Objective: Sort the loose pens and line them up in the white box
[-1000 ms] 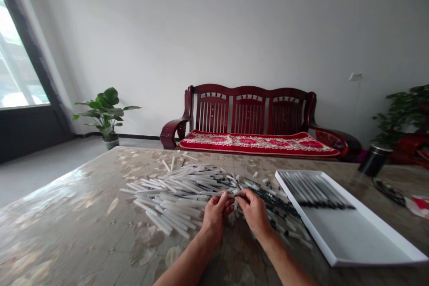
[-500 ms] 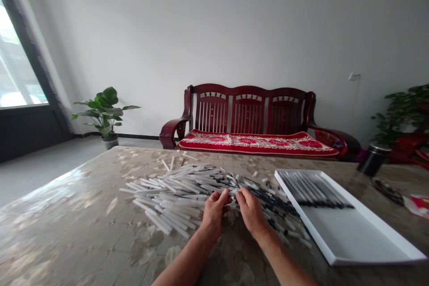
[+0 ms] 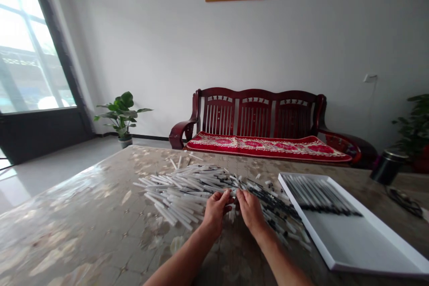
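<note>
My left hand (image 3: 217, 211) and my right hand (image 3: 248, 208) face each other close together over the table, fingertips pinched. Whatever small pieces they grip are too small and blurred to make out. To the left and behind my left hand spreads a heap of white pen barrels (image 3: 179, 192). Black pen parts (image 3: 273, 201) with pale ends lie scattered beside and beyond my right hand. A white shallow box (image 3: 365, 241) at the right holds a row of assembled-looking pens (image 3: 320, 194) with clear barrels and black ends, laid side by side in its far part.
The patterned tabletop (image 3: 83, 232) stretches out to the left. A dark cylindrical canister (image 3: 389, 167) and a black cable (image 3: 404, 201) are at the far right. Behind the table stands a red wooden bench (image 3: 253, 118), with a potted plant (image 3: 122, 114) to its left.
The camera view has swung slightly left and up, so the room appears shifted right and down. Both hands stay pinched close together in nearly the same spot.
</note>
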`<state>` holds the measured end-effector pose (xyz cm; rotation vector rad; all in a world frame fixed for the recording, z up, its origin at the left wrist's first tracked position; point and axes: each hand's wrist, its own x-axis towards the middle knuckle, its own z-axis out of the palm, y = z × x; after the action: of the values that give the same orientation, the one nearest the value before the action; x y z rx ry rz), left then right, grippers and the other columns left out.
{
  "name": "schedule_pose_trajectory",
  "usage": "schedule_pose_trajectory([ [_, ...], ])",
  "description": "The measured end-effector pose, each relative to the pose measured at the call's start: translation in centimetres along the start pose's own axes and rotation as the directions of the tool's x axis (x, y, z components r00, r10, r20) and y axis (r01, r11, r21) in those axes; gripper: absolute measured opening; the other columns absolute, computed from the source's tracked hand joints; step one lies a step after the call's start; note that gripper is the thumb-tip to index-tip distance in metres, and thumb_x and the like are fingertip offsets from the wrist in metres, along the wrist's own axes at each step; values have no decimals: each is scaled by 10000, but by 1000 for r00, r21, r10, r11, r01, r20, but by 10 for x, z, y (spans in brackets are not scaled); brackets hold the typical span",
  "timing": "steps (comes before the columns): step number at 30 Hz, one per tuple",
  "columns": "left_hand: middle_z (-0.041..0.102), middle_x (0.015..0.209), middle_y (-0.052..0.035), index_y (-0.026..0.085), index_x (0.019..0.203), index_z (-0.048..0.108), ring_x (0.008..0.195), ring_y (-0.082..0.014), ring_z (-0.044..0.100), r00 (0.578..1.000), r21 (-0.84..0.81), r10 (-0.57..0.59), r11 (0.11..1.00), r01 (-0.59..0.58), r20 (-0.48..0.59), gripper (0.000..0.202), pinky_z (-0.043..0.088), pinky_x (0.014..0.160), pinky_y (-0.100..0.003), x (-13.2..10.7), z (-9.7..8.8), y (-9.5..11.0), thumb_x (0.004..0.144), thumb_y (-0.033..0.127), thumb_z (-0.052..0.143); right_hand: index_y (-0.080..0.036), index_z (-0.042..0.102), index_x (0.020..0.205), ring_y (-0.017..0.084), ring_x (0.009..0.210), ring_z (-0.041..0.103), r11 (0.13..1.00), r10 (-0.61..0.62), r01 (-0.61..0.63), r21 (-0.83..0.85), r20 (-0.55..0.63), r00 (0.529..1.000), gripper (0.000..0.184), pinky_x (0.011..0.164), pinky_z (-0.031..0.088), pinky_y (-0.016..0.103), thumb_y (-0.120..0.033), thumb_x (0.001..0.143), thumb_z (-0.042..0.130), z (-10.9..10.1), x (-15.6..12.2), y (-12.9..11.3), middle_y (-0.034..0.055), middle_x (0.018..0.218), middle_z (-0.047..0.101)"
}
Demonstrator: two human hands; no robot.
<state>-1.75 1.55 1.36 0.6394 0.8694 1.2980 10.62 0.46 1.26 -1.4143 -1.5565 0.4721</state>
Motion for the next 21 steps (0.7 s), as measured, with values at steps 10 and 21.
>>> schedule_pose_trajectory([
  [10, 629, 606, 13, 140, 710, 663, 588, -103, 617, 1000, 2, -23, 1000, 23, -12, 431, 424, 506, -180, -5, 6, 11, 470, 391, 918, -240, 528, 619, 172, 516, 524, 992, 39, -42, 120, 21, 999, 495, 506, 385, 272, -572, 930, 332, -2, 2, -4, 3, 539, 561],
  [21, 611, 543, 29, 142, 662, 640, 510, -87, 564, 998, 16, -2, 1000, 1, 68, 465, 426, 509, -196, 26, 33, -1, 392, 392, 925, -227, 571, 647, 187, 573, 553, 1000, 7, -3, 31, -119, 993, 530, 587, 409, 281, -617, 912, 329, -14, 20, 18, 32, 582, 623],
])
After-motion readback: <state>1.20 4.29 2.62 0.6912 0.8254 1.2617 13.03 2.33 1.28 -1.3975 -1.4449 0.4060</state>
